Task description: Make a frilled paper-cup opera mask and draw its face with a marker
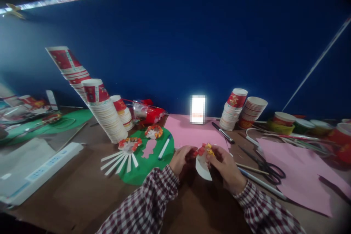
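The surface [74, 190] is brown and smooth. Toward the lower left of the frame, a rounded green sheet [134, 179] of matte material carries a flat pink cutout [149, 148] with a wavy outline, a slim white marker [164, 147] with a dark blue cap, and a ring-shaped ornament [153, 132] with a crinkled red and orange rim. Partly over the sheet's left edge lies a fringed piece [128, 145], its straight white strips fanned out below a ruffled red band. Left of centre, a tall stack of paper cups [106, 117] leans, its pale rims forming close ridges. Smooth pink paper [189, 128] lies at centre; at the right, black scissors [270, 170] with looped handles lie beside another pink sheet [304, 179].

The cup piece [203, 170] is at the lower centre of the frame, raised between the hands: a plain white, curved flap below, bunched red and yellow folds on top. The right hand [226, 168] pinches it between thumb and fingers. The left hand [182, 159] has its fingers curled at the red edge; whether they grip it cannot be told. Both cuffs [170, 177] are gathered checked cloth.
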`<action>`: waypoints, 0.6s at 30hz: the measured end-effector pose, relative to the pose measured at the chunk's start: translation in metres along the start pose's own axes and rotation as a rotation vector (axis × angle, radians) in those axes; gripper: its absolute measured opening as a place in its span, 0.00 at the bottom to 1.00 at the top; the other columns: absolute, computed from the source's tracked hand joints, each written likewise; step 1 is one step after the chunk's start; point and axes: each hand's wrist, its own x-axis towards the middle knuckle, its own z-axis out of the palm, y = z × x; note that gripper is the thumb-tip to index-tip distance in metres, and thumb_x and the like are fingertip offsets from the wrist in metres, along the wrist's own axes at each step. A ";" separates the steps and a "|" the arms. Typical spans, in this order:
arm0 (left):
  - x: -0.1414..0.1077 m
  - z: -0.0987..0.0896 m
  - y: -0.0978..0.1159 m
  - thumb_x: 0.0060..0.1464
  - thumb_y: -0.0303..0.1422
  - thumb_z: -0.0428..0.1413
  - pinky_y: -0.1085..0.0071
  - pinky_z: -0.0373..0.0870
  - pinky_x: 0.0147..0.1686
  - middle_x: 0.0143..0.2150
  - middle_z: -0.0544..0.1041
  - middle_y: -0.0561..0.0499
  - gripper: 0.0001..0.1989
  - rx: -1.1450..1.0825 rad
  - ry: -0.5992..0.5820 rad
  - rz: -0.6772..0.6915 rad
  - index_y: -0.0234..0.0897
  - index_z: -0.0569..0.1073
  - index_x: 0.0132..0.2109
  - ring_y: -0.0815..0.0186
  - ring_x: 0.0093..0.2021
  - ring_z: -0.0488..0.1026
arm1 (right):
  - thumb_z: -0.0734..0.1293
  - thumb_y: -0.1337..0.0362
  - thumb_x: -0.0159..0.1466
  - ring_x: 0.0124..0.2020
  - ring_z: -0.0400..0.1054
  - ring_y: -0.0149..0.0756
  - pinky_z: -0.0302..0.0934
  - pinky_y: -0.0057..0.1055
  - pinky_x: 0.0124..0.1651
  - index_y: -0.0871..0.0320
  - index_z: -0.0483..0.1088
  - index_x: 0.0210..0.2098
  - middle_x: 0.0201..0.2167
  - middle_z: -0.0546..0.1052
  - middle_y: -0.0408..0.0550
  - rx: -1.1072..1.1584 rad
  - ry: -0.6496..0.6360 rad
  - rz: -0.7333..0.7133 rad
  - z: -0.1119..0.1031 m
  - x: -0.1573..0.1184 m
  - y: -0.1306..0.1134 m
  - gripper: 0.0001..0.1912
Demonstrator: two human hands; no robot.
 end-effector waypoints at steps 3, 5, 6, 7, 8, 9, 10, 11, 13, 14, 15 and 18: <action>-0.004 0.001 0.008 0.44 0.44 0.57 0.68 0.67 0.36 0.35 0.73 0.44 0.22 0.283 0.052 0.116 0.29 0.70 0.39 0.64 0.35 0.70 | 0.68 0.57 0.54 0.37 0.68 0.37 0.63 0.33 0.39 0.58 0.65 0.43 0.39 0.73 0.50 -0.036 -0.059 0.003 0.001 -0.002 -0.001 0.20; -0.006 0.002 0.012 0.39 0.42 0.61 0.69 0.66 0.36 0.35 0.74 0.44 0.24 0.438 0.068 0.172 0.29 0.69 0.41 0.65 0.35 0.70 | 0.67 0.56 0.55 0.36 0.68 0.37 0.64 0.32 0.37 0.58 0.65 0.43 0.39 0.73 0.49 -0.063 -0.107 0.015 0.002 -0.004 -0.004 0.19; -0.006 0.002 0.012 0.37 0.41 0.62 0.70 0.66 0.35 0.35 0.74 0.44 0.25 0.486 0.063 0.183 0.29 0.68 0.41 0.65 0.35 0.70 | 0.66 0.56 0.55 0.36 0.69 0.36 0.65 0.32 0.36 0.58 0.65 0.43 0.38 0.73 0.49 -0.076 -0.125 0.025 0.003 -0.005 -0.005 0.19; -0.007 0.001 0.012 0.36 0.40 0.63 0.70 0.66 0.35 0.35 0.74 0.44 0.26 0.521 0.050 0.188 0.30 0.68 0.41 0.65 0.34 0.70 | 0.66 0.56 0.55 0.35 0.69 0.36 0.65 0.32 0.36 0.58 0.64 0.44 0.38 0.73 0.49 -0.090 -0.136 0.036 0.005 -0.006 -0.007 0.19; -0.007 0.001 0.011 0.34 0.39 0.64 0.71 0.66 0.34 0.35 0.74 0.45 0.26 0.553 0.037 0.189 0.30 0.68 0.41 0.66 0.33 0.70 | 0.66 0.56 0.55 0.35 0.69 0.37 0.65 0.32 0.36 0.58 0.64 0.44 0.38 0.73 0.49 -0.104 -0.137 0.041 0.006 -0.006 -0.008 0.19; -0.008 0.001 0.010 0.33 0.39 0.64 0.71 0.66 0.33 0.34 0.74 0.45 0.26 0.580 0.032 0.192 0.31 0.69 0.40 0.66 0.33 0.70 | 0.66 0.56 0.55 0.35 0.69 0.37 0.65 0.33 0.36 0.58 0.65 0.43 0.38 0.73 0.49 -0.120 -0.131 0.040 0.007 -0.007 -0.008 0.19; -0.008 0.001 0.008 0.32 0.38 0.65 0.72 0.66 0.32 0.33 0.74 0.46 0.26 0.600 0.031 0.193 0.31 0.69 0.40 0.67 0.32 0.69 | 0.66 0.56 0.55 0.36 0.69 0.37 0.65 0.33 0.36 0.58 0.65 0.43 0.38 0.73 0.49 -0.136 -0.120 0.034 0.008 -0.007 -0.009 0.18; -0.008 0.002 0.005 0.32 0.38 0.64 0.72 0.66 0.31 0.32 0.74 0.47 0.25 0.614 0.037 0.197 0.31 0.69 0.40 0.68 0.31 0.69 | 0.65 0.56 0.56 0.35 0.69 0.37 0.65 0.33 0.36 0.58 0.65 0.42 0.37 0.73 0.49 -0.148 -0.107 0.031 0.009 -0.007 -0.009 0.18; -0.008 0.003 0.002 0.34 0.36 0.63 0.74 0.65 0.28 0.30 0.73 0.49 0.22 0.642 0.069 0.222 0.31 0.69 0.38 0.69 0.28 0.68 | 0.63 0.55 0.57 0.33 0.69 0.36 0.65 0.32 0.35 0.59 0.66 0.41 0.33 0.74 0.48 -0.146 -0.087 0.040 0.011 -0.007 -0.008 0.17; -0.008 0.003 0.001 0.36 0.34 0.62 0.74 0.64 0.28 0.29 0.73 0.50 0.19 0.654 0.095 0.240 0.31 0.69 0.37 0.70 0.27 0.67 | 0.62 0.54 0.58 0.31 0.69 0.35 0.65 0.32 0.33 0.59 0.66 0.41 0.32 0.74 0.47 -0.133 -0.083 0.051 0.011 -0.007 -0.008 0.17; -0.007 0.004 0.000 0.36 0.33 0.62 0.75 0.64 0.27 0.28 0.73 0.50 0.17 0.664 0.119 0.254 0.31 0.69 0.37 0.70 0.27 0.67 | 0.62 0.54 0.58 0.30 0.69 0.35 0.65 0.32 0.33 0.59 0.65 0.42 0.31 0.74 0.47 -0.113 -0.086 0.059 0.012 -0.008 -0.008 0.18; -0.005 0.003 -0.002 0.38 0.30 0.59 0.74 0.65 0.28 0.28 0.73 0.49 0.14 0.690 0.172 0.272 0.31 0.70 0.36 0.69 0.28 0.69 | 0.67 0.56 0.54 0.37 0.69 0.38 0.65 0.34 0.39 0.58 0.62 0.46 0.38 0.73 0.49 -0.059 -0.127 0.028 0.014 -0.009 -0.009 0.22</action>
